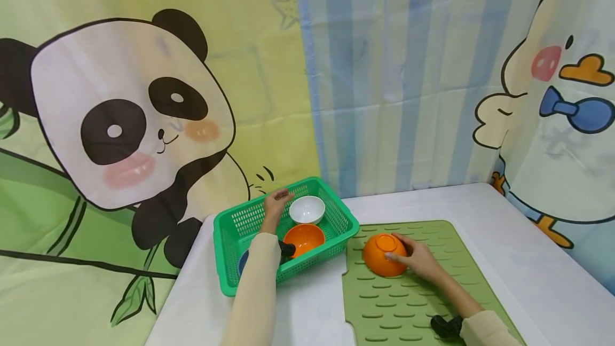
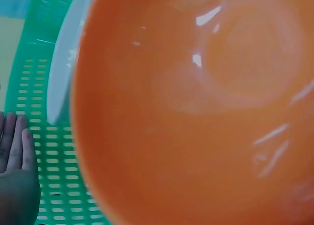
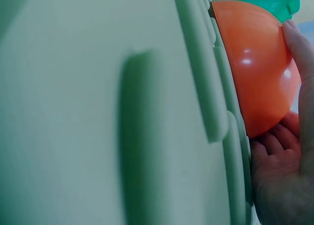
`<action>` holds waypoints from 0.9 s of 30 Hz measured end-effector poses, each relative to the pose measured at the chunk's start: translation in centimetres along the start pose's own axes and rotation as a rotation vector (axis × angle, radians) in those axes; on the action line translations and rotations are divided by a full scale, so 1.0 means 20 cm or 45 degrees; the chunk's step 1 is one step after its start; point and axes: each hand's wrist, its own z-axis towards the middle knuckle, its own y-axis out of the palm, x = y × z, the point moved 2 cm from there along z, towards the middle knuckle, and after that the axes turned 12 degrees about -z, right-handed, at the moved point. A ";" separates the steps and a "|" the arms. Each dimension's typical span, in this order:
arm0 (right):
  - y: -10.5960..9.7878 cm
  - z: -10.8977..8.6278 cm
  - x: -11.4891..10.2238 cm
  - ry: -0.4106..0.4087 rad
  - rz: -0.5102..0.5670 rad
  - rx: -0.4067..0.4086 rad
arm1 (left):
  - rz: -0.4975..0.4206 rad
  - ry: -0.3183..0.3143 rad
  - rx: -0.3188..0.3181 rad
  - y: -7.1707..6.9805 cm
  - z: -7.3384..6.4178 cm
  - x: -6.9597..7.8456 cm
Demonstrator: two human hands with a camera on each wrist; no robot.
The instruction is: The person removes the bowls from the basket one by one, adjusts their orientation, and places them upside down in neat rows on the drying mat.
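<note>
My right hand (image 1: 422,258) holds an orange bowl (image 1: 376,260) that lies upside down on a green ridged mat (image 1: 384,306). The thumb rests near the bowl's base ring, and the fingers curve round its far side. My left hand (image 1: 274,208) reaches over a green slotted basket (image 1: 246,223), with its fingers extended beside a white bowl (image 1: 307,210). In the left wrist view those fingers (image 2: 15,141) lie straight near the basket wall, touching no bowl. A second orange bowl (image 1: 304,238) sits upright in the basket, in front of the white one.
A blue item (image 1: 243,264) in the basket is partly hidden behind my left sleeve (image 1: 254,287). The basket stands on the white table (image 1: 309,303), left of the mat. Behind the table hangs a printed curtain (image 1: 408,95) with a panda and a white bird.
</note>
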 end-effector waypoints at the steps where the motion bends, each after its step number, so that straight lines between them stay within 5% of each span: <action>1: 0.00 0.00 0.00 0.008 -0.005 -0.002 | 0.014 -0.016 0.003 -0.01 0.00 -0.02; 9: 0.02 0.01 0.01 0.006 -0.026 -0.004 | -0.011 -0.154 0.029 -0.01 -0.02 -0.09; 27: 0.01 0.01 0.02 0.041 0.033 -0.020 | 0.081 -0.234 0.010 -0.01 -0.02 -0.15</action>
